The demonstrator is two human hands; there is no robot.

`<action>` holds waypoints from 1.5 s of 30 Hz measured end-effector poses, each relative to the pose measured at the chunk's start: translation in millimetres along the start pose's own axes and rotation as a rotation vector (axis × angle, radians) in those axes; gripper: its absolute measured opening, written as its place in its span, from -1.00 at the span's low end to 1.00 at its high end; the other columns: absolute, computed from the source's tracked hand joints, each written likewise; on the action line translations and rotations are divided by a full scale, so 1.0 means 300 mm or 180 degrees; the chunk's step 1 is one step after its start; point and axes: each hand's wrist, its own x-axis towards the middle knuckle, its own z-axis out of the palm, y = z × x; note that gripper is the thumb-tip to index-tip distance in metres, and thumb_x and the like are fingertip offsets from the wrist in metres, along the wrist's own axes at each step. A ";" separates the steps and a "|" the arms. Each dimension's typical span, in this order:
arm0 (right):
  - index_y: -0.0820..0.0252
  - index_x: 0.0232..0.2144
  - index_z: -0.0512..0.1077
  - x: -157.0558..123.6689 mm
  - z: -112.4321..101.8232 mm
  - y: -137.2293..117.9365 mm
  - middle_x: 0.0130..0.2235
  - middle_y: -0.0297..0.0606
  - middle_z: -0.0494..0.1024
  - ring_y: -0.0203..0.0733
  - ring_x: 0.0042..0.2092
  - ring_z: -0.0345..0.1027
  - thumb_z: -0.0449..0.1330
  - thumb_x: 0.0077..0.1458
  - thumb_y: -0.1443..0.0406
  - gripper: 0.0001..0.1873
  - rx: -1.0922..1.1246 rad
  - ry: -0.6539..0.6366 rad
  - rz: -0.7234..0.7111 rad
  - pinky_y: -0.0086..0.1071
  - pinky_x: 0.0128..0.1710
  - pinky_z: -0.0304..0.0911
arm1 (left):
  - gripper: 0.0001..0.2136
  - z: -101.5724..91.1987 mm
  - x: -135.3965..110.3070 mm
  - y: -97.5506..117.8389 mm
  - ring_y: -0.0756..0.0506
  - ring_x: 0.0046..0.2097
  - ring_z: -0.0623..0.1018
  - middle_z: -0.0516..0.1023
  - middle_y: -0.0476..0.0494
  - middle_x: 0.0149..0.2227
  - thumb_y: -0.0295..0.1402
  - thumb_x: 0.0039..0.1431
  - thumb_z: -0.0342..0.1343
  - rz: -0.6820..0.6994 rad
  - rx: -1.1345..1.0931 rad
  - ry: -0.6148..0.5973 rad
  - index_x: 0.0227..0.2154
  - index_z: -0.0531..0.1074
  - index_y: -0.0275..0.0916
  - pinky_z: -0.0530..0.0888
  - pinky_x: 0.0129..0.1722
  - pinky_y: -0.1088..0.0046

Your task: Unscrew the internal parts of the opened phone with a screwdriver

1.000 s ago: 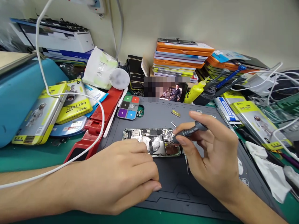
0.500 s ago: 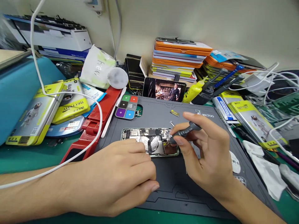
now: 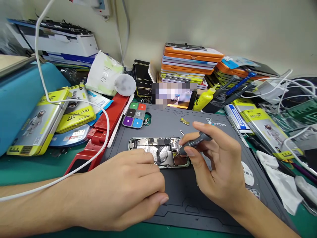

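Note:
An opened phone (image 3: 168, 160) with its inner parts bare lies on the dark grey work mat (image 3: 173, 195). My right hand (image 3: 218, 162) pinches a dark grey screwdriver (image 3: 195, 142), its handle leaning up to the right. The driver's lower end is over the right part of the phone; its tip is too small to make out. My left hand (image 3: 131, 185) is curled closed at the phone's near left side and covers part of it. What those fingers hold, if anything, is hidden. A small yellowish part (image 3: 184, 122) lies on the mat beyond the phone.
A coloured square tray (image 3: 134, 112) sits at the mat's far left. Behind it stands a phone with a lit screen (image 3: 183, 99), beside a yellow bottle (image 3: 205, 98). A white cable (image 3: 105, 125) crosses my left forearm. Battery boxes (image 3: 272, 132) lie on both sides.
The view has shifted slightly. My right hand and the screwdriver stay at the phone's right part with barely any movement. The picture on the standing phone's screen has changed.

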 end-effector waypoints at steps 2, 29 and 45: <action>-0.09 0.47 0.17 0.002 0.003 -0.001 0.05 -0.24 0.55 -0.27 -0.20 0.55 0.20 0.37 0.54 -0.24 -0.0014 -0.0025 -0.0014 -0.29 -0.17 0.61 | -0.78 0.000 0.000 0.002 -0.08 -0.31 0.40 0.50 -0.02 -0.37 -0.43 0.54 0.05 0.0003 0.0006 0.0000 -0.32 0.45 -0.23 0.32 -0.25 0.33; 0.15 0.37 0.40 0.057 -0.043 -0.037 0.12 -0.18 0.72 -0.15 -0.17 0.61 0.21 0.34 0.54 -0.40 -0.1296 0.0087 -0.0854 -0.24 -0.17 0.45 | -0.83 0.003 -0.005 -0.006 -0.10 -0.28 0.44 0.49 -0.03 -0.37 -0.42 0.50 0.11 -0.0146 -0.0171 0.0080 -0.30 0.43 -0.19 0.32 -0.24 0.39; -0.10 0.37 0.34 0.046 -0.013 -0.051 -0.12 -0.24 0.64 -0.21 -0.28 0.58 0.22 0.44 0.40 -0.45 0.0514 0.0585 0.0425 -0.35 -0.36 0.61 | -0.83 -0.002 0.003 -0.030 -0.04 -0.21 0.62 0.69 0.00 -0.24 -0.37 0.58 0.13 -0.0389 -0.0544 0.0243 -0.19 0.58 -0.19 0.43 -0.14 0.49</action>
